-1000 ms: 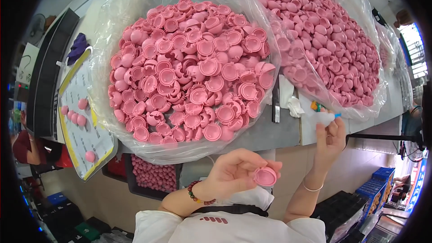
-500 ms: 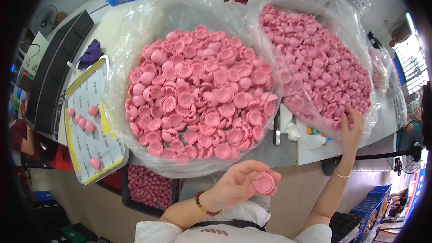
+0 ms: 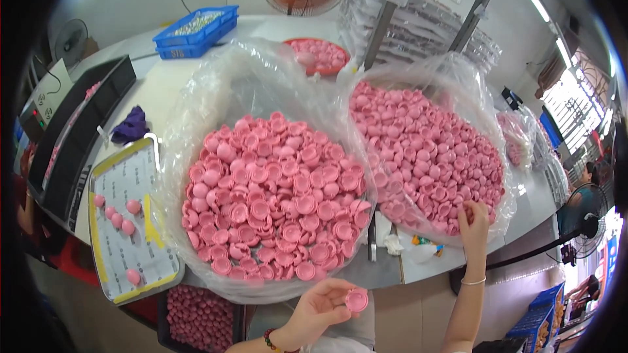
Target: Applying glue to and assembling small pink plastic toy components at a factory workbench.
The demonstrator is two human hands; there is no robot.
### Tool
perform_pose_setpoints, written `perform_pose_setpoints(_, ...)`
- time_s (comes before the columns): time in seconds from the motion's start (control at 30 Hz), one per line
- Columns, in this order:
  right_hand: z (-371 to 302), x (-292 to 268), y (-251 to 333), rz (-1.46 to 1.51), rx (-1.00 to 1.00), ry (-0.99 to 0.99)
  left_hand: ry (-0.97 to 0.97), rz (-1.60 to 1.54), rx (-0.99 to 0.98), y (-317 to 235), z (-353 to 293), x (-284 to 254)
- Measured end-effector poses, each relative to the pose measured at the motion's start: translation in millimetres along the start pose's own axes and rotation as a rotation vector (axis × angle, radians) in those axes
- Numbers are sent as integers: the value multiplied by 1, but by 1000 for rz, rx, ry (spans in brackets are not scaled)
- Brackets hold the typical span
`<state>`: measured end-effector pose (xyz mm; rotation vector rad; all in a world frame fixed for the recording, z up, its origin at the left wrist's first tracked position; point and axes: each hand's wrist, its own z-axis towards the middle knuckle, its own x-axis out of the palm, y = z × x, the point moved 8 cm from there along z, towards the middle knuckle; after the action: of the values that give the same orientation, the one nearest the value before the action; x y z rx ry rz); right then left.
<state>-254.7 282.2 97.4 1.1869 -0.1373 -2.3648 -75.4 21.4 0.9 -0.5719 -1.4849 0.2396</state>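
My left hand (image 3: pixel 324 306) is closed, pinching a round pink plastic half-shell (image 3: pixel 356 300) with a rim, its hollow side facing up. It is near the front edge of the large clear plastic bag (image 3: pixel 180 248) heaped with similar pink half-shells (image 3: pixel 275 189). My right hand (image 3: pixel 476 225) reaches to the near right edge of a second clear bag (image 3: pixel 502 222). Its fingers are drawn together against the smaller pink domed pieces (image 3: pixel 425 150) there. Whatever lies between those fingertips is too small to make out.
On the left, a tray (image 3: pixel 171 274) with yellow tape holds several pink balls (image 3: pixel 128 227). A black bin (image 3: pixel 163 327) of pink balls sits below the table edge. Behind are blue crates (image 3: pixel 176 51) and a red basin (image 3: pixel 347 65). A fan (image 3: pixel 582 222) stands at right.
The view has tilted up, so the table sits lower in the picture. My right hand's fingers have drawn together at the pile. My left hand still holds the pink half-shell.
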Motion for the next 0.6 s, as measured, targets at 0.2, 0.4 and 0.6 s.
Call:
perform_pose_setpoints(0.2, -2, 0, -7, -31, 91, 13, 11, 62, 55, -8, -8, 17)
perform_pose_setpoints(0.4, -2, -13, -27, -47, 114, -43, 116, 131, 57, 5, 3, 35)
perform_pose_setpoints(0.6, 0, -1, -5, -22, 43, -75, 8, 247, 131, -7, -6, 37)
